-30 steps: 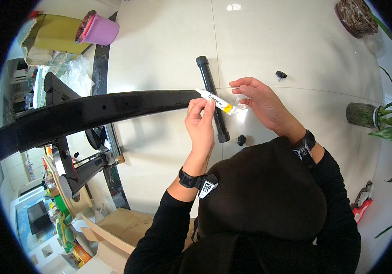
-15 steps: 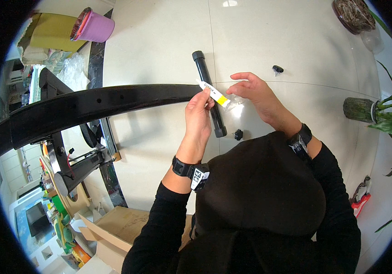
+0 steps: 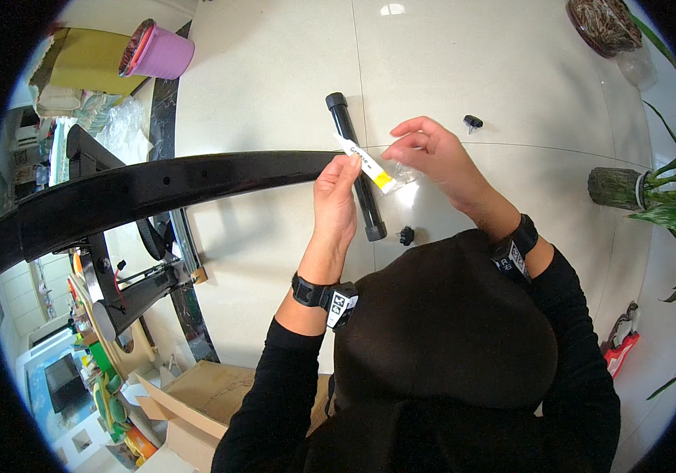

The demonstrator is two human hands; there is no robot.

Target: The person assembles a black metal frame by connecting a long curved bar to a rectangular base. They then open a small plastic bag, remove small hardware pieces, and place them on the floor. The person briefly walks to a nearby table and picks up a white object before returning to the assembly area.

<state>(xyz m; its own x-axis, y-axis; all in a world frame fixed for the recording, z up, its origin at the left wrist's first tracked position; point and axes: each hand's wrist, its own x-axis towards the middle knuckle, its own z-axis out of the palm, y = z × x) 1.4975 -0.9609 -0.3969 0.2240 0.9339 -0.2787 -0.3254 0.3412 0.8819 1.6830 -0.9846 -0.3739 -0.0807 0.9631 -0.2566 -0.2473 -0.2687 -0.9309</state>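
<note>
My left hand (image 3: 336, 193) pinches a small white tube (image 3: 369, 165) with a yellow band, between thumb and fingers. Clear plastic wrapping (image 3: 405, 174) hangs around its lower right end, beneath my right hand (image 3: 424, 148). That hand hovers to the right of the tube, thumb and index finger apart, with nothing visible between their tips. Under the tube, a black round bar (image 3: 368, 206) with capped ends lies on the floor. A long, curved black metal beam (image 3: 188, 180) reaches in from the left, its end close to my left hand.
Two black knobs, one far (image 3: 473, 122) and one near (image 3: 406, 236), lie on the tiled floor. An open cardboard box (image 3: 204, 394) stands at lower left. A pink bucket (image 3: 166, 52) is at far left; a potted plant (image 3: 618, 189) stands right.
Both hands stay close to their earlier places, the left still pinching the tube. My right thumb and index finger have drawn slightly closer together. The whole view has shifted a little.
</note>
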